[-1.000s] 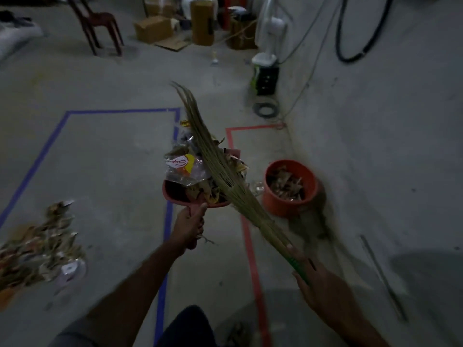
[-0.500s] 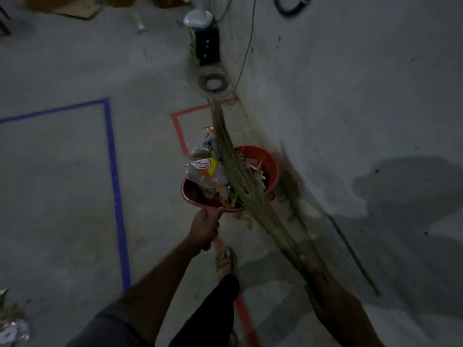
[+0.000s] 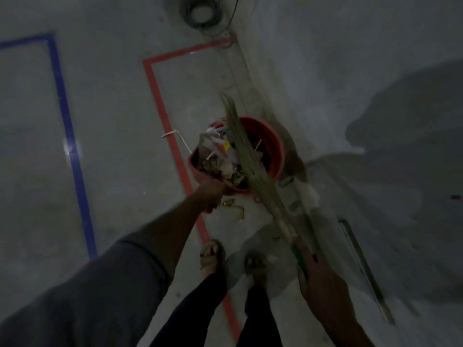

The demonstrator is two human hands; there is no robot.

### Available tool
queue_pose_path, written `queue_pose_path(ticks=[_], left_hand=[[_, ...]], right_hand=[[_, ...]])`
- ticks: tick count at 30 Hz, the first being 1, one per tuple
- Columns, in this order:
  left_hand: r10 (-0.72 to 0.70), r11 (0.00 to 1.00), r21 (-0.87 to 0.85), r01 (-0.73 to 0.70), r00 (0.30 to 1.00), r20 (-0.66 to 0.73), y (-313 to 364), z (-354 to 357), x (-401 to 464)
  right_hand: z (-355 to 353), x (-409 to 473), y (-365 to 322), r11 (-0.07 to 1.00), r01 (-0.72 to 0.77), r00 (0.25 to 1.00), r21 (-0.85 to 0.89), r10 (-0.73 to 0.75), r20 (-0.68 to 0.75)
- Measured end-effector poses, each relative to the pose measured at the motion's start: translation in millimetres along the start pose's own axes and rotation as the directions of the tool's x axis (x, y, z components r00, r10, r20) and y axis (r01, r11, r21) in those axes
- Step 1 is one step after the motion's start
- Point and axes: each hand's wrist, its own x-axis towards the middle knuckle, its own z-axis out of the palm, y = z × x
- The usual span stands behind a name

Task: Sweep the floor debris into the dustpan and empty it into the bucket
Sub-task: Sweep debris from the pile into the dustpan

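Observation:
My left hand (image 3: 210, 194) grips the handle of a red dustpan (image 3: 198, 169), held over the left rim of the orange-red bucket (image 3: 271, 149). The pan is heaped with wrappers and paper scraps (image 3: 218, 154). My right hand (image 3: 318, 274) grips the green handle of a straw broom (image 3: 246, 156), whose bristles lie across the pan's load and reach over the bucket. A few scraps (image 3: 234, 207) lie on the floor just in front of the bucket.
The bucket stands inside a red tape outline (image 3: 156, 96) next to the concrete wall (image 3: 350, 71). A blue tape line (image 3: 67, 136) runs at the left. A coiled cable (image 3: 201, 11) lies at the top. A metal rod (image 3: 363, 266) lies at the right. My sandalled feet (image 3: 213, 254) stand near the bucket.
The dustpan has moved right and forward, from beside the bucket to over its rim. The view has tilted down, and scraps now lie on the floor in front of the bucket.

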Motion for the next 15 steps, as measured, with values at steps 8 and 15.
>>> queue_pose_path(ticks=[8, 15], left_hand=[[-0.132, 0.954, 0.284, 0.093, 0.983, 0.124, 43.2, 2.1, 49.6], [-0.269, 0.910, 0.346, 0.227, 0.960, 0.079, 25.8, -26.4, 29.1]], right_hand=[[5.2, 53.0, 21.5, 0.999, -0.036, 0.987, -0.016, 0.033, -0.157], [-21.4, 95.1, 1.8, 0.997, -0.080, 0.991, 0.012, 0.078, 0.107]])
